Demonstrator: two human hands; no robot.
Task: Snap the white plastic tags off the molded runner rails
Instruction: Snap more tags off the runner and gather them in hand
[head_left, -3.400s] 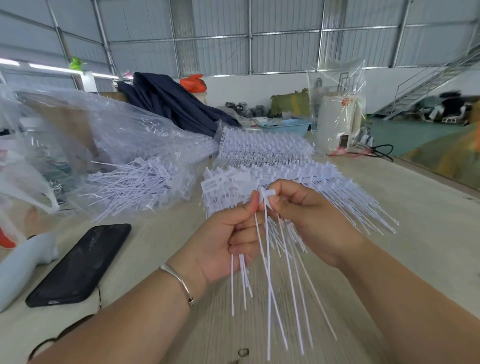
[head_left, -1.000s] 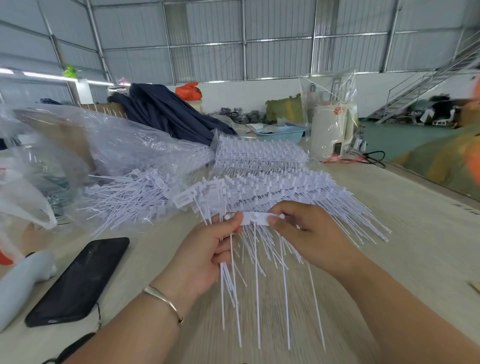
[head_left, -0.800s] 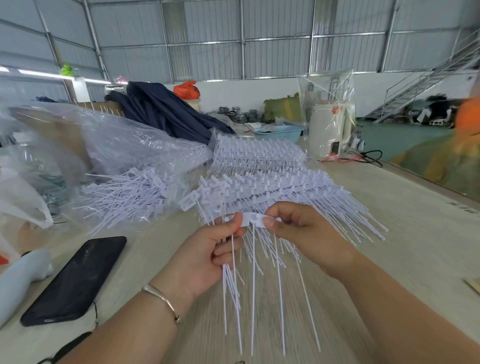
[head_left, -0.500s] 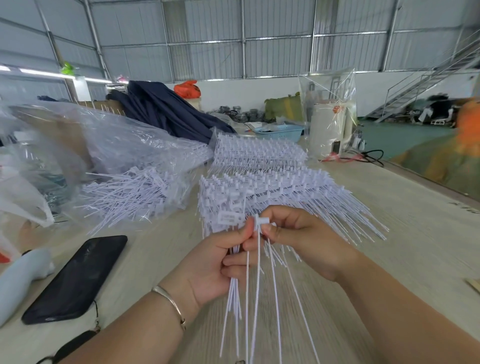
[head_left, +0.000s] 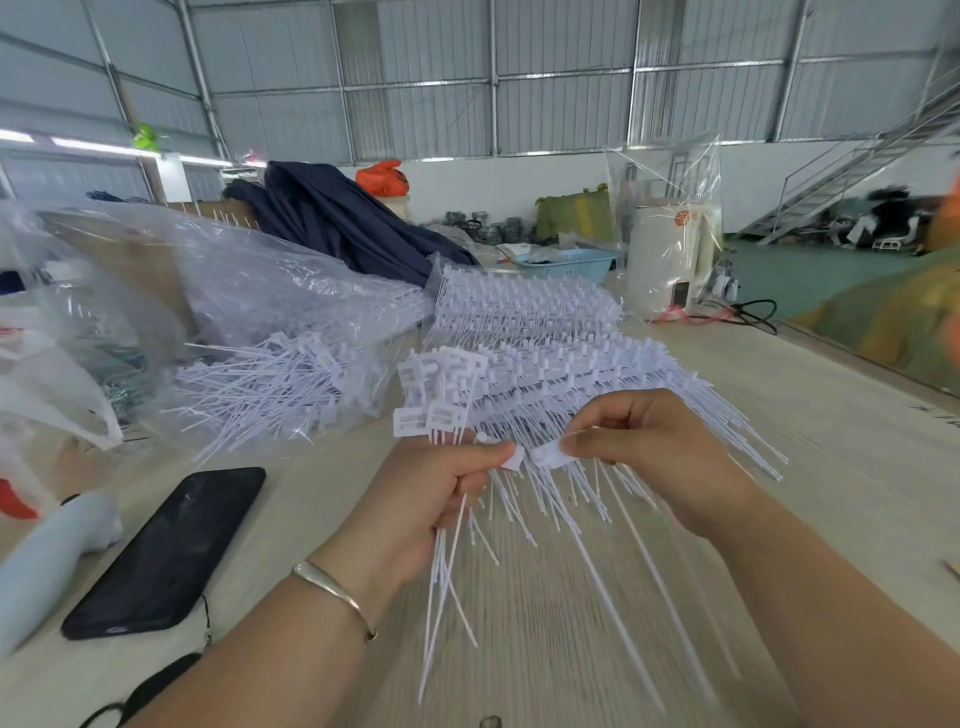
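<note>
While left hand (head_left: 441, 499) grips a bundle of freed tags (head_left: 447, 545), right hand (head_left: 644, 452) pinches a rail piece (head_left: 550, 458), apparently to snap it apart; unsnapped runner rails (head_left: 561, 374) lie just behind.

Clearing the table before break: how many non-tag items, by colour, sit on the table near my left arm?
Black: 1, the phone
Pale blue: 1, a rounded object, partly cut off by the frame edge
Total: 2
</note>
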